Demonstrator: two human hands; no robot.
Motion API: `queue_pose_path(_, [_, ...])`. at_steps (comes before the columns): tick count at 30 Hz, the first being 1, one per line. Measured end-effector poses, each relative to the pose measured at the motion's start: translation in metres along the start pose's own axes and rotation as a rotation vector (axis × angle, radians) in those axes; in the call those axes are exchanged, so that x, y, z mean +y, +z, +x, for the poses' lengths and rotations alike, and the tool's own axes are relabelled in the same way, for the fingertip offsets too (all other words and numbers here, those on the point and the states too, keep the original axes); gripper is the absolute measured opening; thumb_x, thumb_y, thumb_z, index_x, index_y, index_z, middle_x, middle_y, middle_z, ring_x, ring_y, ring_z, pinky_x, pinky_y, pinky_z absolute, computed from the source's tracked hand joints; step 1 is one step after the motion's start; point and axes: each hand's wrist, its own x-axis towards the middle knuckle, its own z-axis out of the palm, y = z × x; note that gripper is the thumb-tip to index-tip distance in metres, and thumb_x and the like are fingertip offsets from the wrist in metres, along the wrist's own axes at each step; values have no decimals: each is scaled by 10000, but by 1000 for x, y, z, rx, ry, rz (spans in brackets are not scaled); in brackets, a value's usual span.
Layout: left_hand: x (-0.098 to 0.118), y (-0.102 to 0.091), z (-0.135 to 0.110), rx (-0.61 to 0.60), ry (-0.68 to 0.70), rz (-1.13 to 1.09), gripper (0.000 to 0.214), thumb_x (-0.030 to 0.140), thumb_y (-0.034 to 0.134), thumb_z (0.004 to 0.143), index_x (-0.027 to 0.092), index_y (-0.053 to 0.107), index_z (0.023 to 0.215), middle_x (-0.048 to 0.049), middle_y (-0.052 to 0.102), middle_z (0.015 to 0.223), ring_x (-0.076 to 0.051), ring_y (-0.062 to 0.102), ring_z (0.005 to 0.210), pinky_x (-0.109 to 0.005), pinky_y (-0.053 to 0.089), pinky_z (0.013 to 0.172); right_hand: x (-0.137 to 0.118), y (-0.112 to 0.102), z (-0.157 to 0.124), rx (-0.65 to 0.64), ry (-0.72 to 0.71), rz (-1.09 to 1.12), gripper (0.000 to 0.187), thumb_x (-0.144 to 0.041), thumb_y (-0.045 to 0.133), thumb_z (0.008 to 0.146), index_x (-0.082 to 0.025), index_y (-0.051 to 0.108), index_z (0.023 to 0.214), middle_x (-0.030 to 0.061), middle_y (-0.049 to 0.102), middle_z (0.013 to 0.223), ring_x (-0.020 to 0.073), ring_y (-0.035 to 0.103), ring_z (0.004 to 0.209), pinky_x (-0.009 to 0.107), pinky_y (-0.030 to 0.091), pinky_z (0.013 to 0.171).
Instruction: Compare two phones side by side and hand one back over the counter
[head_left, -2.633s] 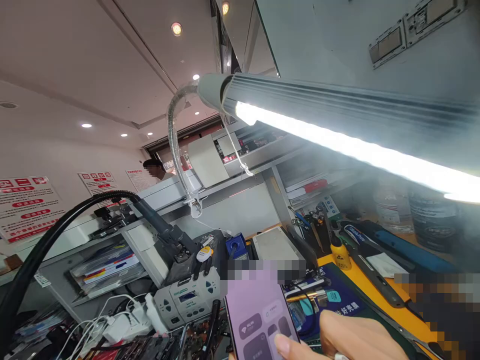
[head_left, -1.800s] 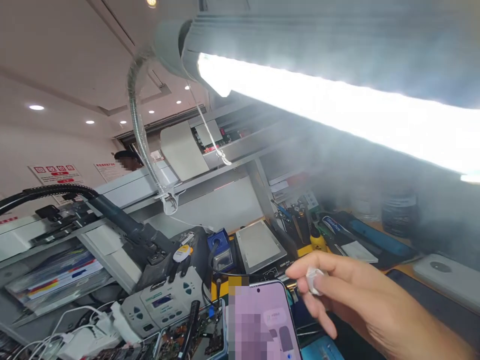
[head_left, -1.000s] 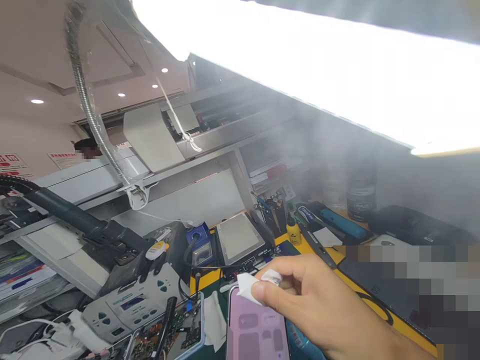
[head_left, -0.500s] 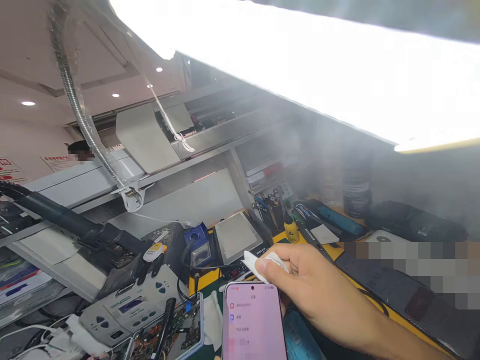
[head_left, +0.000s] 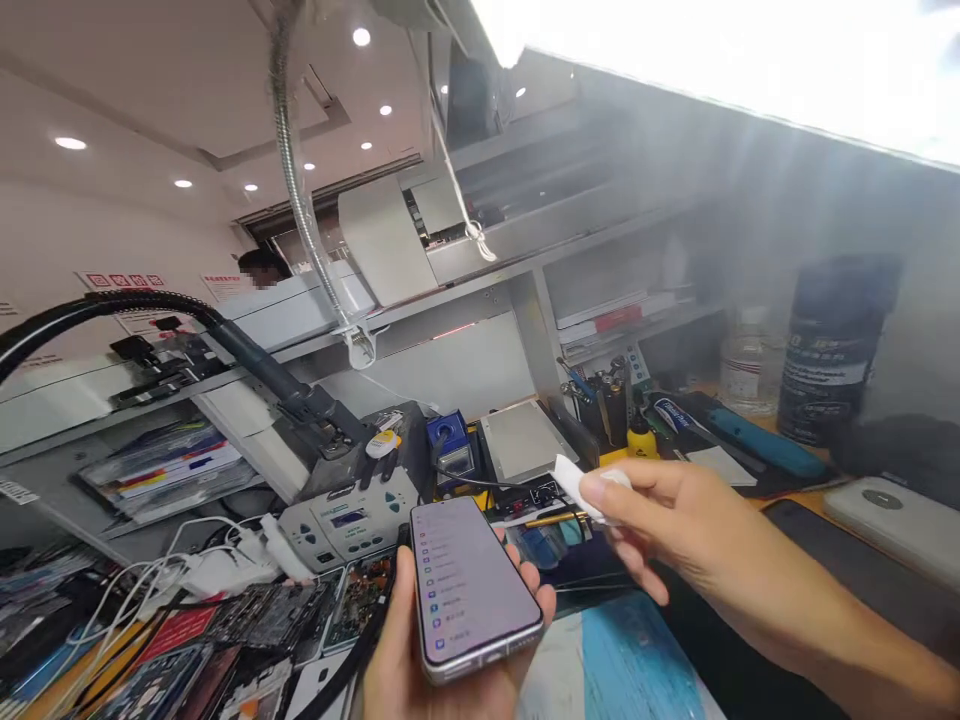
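Note:
My left hand [head_left: 442,665] grips a smartphone [head_left: 471,582] from below at the bottom centre, its lit screen showing a list. My right hand [head_left: 675,535] hovers just right of and above the phone, pinching a small white wipe [head_left: 574,482] between thumb and forefinger. The wipe is apart from the screen. Below both hands lies a blue mat [head_left: 622,670] on the workbench.
A grey soldering station [head_left: 346,520] and a black hose arm [head_left: 225,345] stand at left, with white cables [head_left: 187,575] and circuit boards [head_left: 300,620]. Behind sit a heating plate [head_left: 521,440], tool holder [head_left: 607,390], yellow bottle [head_left: 639,440], dark canister [head_left: 832,350]. A bright lamp bar [head_left: 712,60] hangs overhead. A person stands far back.
The view swung down and left. The phone has risen into full view with my left hand under it, and my right hand with the wipe has moved right, off the phone's top edge.

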Motion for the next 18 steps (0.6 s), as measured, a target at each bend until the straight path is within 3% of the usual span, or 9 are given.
queue_pose_path(4, [2,-12,3,-161,67,-23,672,592,206,954,147,607,1259,-94,594,1339,-270,515,1288,-398,359,1135,4,16,-3,-213,70,203,339,-461,607,905,-160,584,752,-38,550,598,70,487,451,190,397,444])
queue_pose_path(9, [4,-17,5,-387,45,-16,794,617,28,938,149,526,1343,-3,551,1394,-218,425,1362,-326,306,1166,5,27,-5,-244,70,348,296,-412,693,854,-138,607,784,-26,582,678,72,550,476,166,442,412])
queue_pose_path(18, [4,-24,7,-354,47,14,760,588,69,958,111,527,1333,-45,557,1384,-209,462,1336,-345,307,1161,3,30,-7,-284,103,356,292,-403,697,859,-120,624,844,-14,613,691,66,575,487,158,451,433])
